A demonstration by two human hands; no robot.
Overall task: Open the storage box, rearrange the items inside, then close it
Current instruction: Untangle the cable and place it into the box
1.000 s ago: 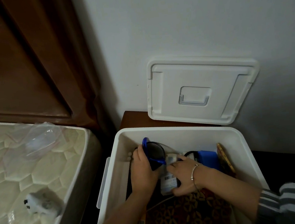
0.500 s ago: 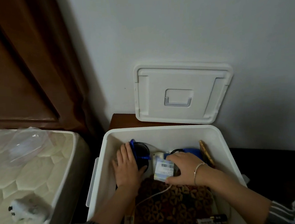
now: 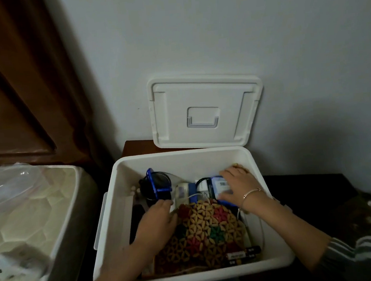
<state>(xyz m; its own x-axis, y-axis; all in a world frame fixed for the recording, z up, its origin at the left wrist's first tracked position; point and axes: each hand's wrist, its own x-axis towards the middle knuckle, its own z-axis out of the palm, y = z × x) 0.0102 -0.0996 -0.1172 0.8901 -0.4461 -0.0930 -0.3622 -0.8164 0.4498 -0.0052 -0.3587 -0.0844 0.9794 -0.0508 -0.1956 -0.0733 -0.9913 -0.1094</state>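
The white storage box (image 3: 181,155) stands open, and its lid (image 3: 206,110) leans on the wall behind it. Inside, a black and blue round item (image 3: 157,184) sits at the back left and a colourful beaded mat (image 3: 209,229) lies at the front. My right hand (image 3: 239,186) holds a small white barcode box (image 3: 222,185) between fingers and thumb, on a blue item (image 3: 214,180) at the back right. My left hand (image 3: 157,220) lies on the mat's left back edge. Its fingertips bend down out of sight.
Batteries (image 3: 242,254) and a white cable (image 3: 195,196) lie in the box. A mattress (image 3: 31,219) with a clear plastic bag (image 3: 12,182) and a small white toy (image 3: 10,265) is on the left. Dark wooden furniture (image 3: 306,188) lies under and right of the box.
My left hand let go of the black and blue item and drew back to the mat. My right hand carried the barcode box to the right, onto the blue item.
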